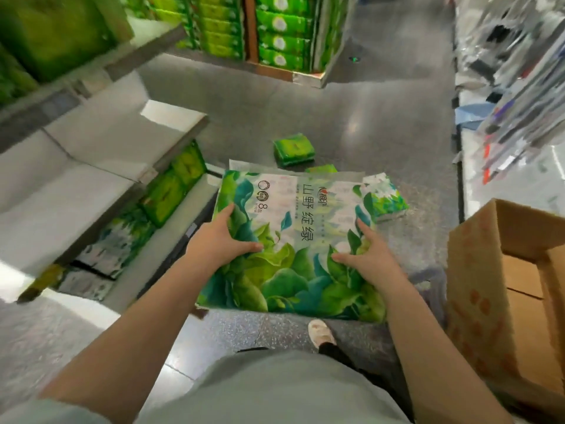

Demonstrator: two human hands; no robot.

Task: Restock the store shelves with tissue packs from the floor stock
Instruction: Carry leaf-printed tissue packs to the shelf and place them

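A large tissue pack point(293, 240) with green and teal leaf print and dark lettering lies flat in front of me, above the floor. My left hand point(224, 240) grips its left side, thumb on top and fingers curled under the edge. On the pack's right side my right hand point(363, 255) holds it the same way. A smaller leaf-print pack point(385, 197) lies just beyond its far right corner. One green pack point(294, 149) sits alone on the floor further off. The white shelves point(101, 154) on my left hold green packs point(174, 185) on the lower level.
An open cardboard box point(501, 270) stands at my right. A pallet stack of green packs point(275, 29) rises at the far end of the aisle. Shelves with hanging goods point(519, 102) line the right side. My shoe point(319, 332) is on the grey floor below the pack.
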